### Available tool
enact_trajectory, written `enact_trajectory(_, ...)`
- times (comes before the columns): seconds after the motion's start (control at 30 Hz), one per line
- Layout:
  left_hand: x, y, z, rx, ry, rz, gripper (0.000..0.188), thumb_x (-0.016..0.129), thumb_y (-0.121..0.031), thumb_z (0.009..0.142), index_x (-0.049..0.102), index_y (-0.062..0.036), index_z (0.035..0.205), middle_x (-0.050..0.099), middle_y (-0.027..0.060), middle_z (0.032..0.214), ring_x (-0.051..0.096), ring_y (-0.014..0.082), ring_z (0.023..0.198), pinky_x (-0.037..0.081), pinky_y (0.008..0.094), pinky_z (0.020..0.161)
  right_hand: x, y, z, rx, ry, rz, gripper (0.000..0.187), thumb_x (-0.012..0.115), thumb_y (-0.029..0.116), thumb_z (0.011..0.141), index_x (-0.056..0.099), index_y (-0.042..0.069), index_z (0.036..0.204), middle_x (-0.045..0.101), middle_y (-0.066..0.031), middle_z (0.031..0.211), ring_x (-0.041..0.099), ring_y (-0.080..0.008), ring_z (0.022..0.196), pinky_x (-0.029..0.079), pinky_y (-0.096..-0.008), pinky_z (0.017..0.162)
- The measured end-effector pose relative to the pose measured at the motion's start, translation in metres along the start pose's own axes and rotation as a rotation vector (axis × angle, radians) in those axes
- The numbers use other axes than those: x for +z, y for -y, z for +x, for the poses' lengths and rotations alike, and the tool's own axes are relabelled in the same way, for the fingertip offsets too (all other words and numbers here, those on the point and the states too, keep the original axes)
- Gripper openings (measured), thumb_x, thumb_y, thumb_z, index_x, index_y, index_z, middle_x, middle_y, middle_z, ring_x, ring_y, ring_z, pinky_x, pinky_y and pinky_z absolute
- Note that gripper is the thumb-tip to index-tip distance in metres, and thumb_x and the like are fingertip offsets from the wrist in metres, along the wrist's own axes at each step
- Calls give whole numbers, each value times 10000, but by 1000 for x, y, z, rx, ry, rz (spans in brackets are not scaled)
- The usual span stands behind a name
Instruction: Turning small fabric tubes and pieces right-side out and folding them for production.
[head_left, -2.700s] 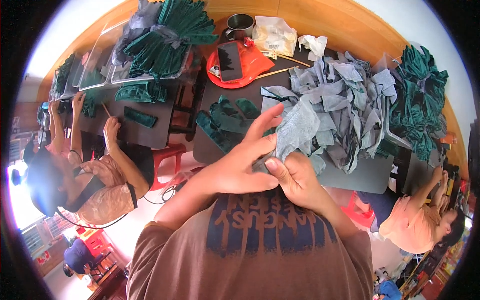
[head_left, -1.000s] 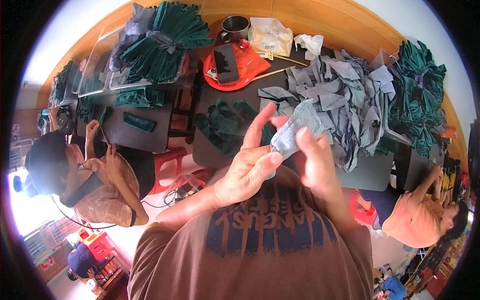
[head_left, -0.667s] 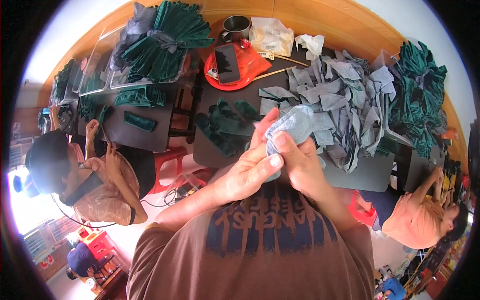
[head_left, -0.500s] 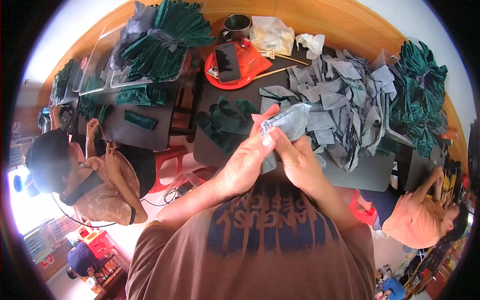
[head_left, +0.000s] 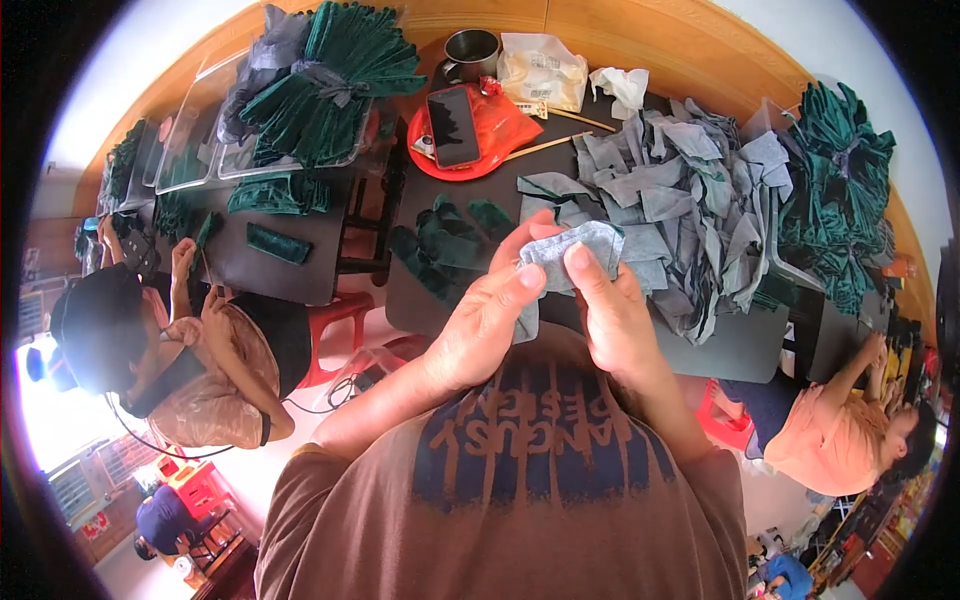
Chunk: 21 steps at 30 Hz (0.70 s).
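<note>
Between both hands I hold a small grey-blue sewn fabric piece (head_left: 575, 247) up above the near edge of the table. My left hand (head_left: 500, 305) grips its left end, thumb on top. On its right end presses the thumb of my right hand (head_left: 612, 310), the fingers curled behind and mostly hidden. A lower part of the cloth hangs below, between the hands. Behind it to the right lies a large heap of grey cloth pieces (head_left: 680, 190), some showing dark green edges. Several dark green velvet pieces (head_left: 445, 240) lie on the table left of my hands.
A red plate (head_left: 420, 165) carries a phone (head_left: 454, 125) and red plastic. Near it are a metal mug (head_left: 470, 55), a paper bag (head_left: 540, 72), chopsticks (head_left: 545, 148) and crumpled tissue (head_left: 622, 90). Green velvet bundles (head_left: 335, 85) stand at both sides. Other people work left and right.
My right hand has shifted slightly right, and its thumb has moved up onto the fabric. The piece, folded to a point before, is now spread wider and flatter between my thumbs.
</note>
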<state>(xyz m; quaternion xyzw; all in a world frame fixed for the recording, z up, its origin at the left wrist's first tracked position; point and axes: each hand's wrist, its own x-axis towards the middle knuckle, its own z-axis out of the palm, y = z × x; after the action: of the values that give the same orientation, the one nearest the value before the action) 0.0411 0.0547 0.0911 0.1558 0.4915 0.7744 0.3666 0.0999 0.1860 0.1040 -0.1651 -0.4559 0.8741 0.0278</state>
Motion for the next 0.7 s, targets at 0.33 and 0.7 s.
enact_trajectory(0.33, 1, -6, -9, -111, 74, -278, 379, 478, -214, 917, 525, 36, 1198, 244, 70, 1447, 280, 178, 1300, 215, 333, 1064, 5, -1, -4, -38, 173, -144, 289, 566, 223, 908, 577, 9, 1101, 612, -30, 997, 538, -86, 936, 414, -248, 845)
enact_trajectory(0.7, 0, -8, -7, -199, -93, -277, 391, 561, -140, 862, 480, -12, 1222, 417, 49, 1315, 479, 144, 1121, 352, 316, 976, 8, 5, -15, -80, 158, -207, 412, 563, 214, 901, 477, 8, 1249, 543, -79, 1128, 496, -145, 1052, 372, -274, 914)
